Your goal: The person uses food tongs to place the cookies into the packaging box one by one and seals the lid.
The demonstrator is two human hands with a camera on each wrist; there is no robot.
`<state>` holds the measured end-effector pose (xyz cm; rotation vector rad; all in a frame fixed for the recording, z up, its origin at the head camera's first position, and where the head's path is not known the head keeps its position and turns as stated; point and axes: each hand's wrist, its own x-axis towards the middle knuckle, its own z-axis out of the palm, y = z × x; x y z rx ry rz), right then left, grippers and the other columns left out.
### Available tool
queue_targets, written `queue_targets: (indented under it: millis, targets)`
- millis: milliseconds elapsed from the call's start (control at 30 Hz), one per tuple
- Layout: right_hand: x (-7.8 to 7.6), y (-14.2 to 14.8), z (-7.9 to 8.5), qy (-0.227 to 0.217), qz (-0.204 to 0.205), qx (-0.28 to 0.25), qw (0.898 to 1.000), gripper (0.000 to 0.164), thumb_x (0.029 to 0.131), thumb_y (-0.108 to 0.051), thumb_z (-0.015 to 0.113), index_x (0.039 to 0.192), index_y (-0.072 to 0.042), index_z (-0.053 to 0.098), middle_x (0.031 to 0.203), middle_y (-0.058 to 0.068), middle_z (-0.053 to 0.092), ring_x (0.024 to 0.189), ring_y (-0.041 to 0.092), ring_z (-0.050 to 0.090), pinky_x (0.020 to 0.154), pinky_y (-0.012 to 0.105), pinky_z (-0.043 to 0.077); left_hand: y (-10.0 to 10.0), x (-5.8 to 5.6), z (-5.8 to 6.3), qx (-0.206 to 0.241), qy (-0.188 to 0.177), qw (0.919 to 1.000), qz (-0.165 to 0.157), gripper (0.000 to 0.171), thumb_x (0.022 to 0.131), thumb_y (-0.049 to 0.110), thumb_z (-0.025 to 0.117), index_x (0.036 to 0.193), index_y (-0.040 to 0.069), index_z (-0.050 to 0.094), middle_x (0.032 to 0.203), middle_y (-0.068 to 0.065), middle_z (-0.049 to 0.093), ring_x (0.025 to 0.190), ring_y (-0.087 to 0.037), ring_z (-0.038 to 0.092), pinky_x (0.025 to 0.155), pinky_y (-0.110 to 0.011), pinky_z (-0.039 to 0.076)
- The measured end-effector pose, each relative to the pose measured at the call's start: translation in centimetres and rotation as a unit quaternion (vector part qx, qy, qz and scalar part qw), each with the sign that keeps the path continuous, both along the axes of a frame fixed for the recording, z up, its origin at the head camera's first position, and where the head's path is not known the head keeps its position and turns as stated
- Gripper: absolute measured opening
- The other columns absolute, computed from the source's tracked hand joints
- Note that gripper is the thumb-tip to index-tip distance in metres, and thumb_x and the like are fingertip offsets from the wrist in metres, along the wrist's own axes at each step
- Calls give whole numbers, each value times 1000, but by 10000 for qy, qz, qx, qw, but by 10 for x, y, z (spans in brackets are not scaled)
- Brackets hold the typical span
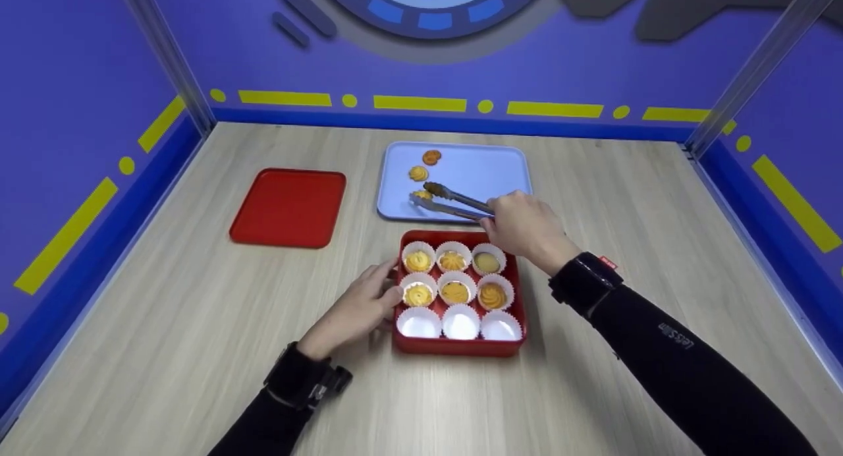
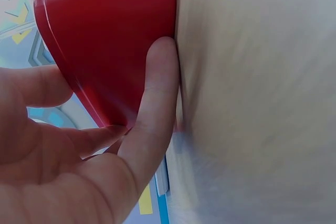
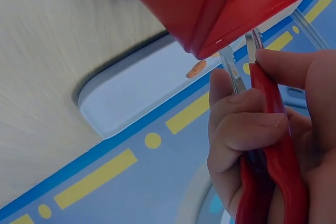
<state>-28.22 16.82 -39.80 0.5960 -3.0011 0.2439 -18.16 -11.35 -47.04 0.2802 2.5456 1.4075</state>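
My right hand (image 1: 530,225) grips tongs (image 1: 461,199) with red handles (image 3: 286,177) and metal arms. The tongs' tips straddle a yellow piped cookie (image 1: 422,194) at the front of the light blue tray (image 1: 481,172). A swirled cookie (image 1: 418,173) and a browner cookie (image 1: 431,157) lie farther back on it. My left hand (image 1: 355,304) rests against the left wall of a red box (image 1: 454,347), fingers extended along its side in the left wrist view. White paper cups fill the box; cookies sit in the back and middle rows, while white bottoms show in the three front cups (image 1: 461,323).
A flat red lid-like square (image 1: 290,209) lies on the wood-grain table (image 1: 197,350), left of the blue tray. Blue panels (image 1: 421,80) with yellow marks stand along the back and both sides. The tray lies just behind the box.
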Motion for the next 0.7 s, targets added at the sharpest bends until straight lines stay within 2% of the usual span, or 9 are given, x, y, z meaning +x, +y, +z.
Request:
queue_targets:
  millis: [200, 467, 700]
  targets:
    - [-1, 4, -3, 55, 86, -57, 9999, 26, 103, -25, 68, 102, 0, 76, 79, 12, 68, 68, 26, 60, 62, 37, 55, -1, -1, 1, -10, -22, 10000, -9, 63, 110, 22, 55, 167, 11, 33, 150, -15, 54, 133, -29, 57, 112, -51, 49]
    - [-1, 16, -3, 37, 191, -176, 9997, 24, 102, -22, 70, 103, 1, 76, 82, 14, 69, 71, 29, 64, 65, 38, 59, -2, -1, 1, 8, 82, 10000, -28, 63, 108, 20, 55, 166, 7, 34, 152, -16, 53, 137, -30, 56, 116, -51, 45]
    - [-2, 26, -2, 106, 267, -210, 9994, 22, 102, -21, 69, 98, 0, 75, 75, 11, 64, 65, 26, 60, 60, 36, 53, -1, -1, 0, 13, 36, 10000, -54, 63, 109, 22, 54, 167, 9, 34, 155, -16, 51, 139, -31, 54, 118, -53, 43]
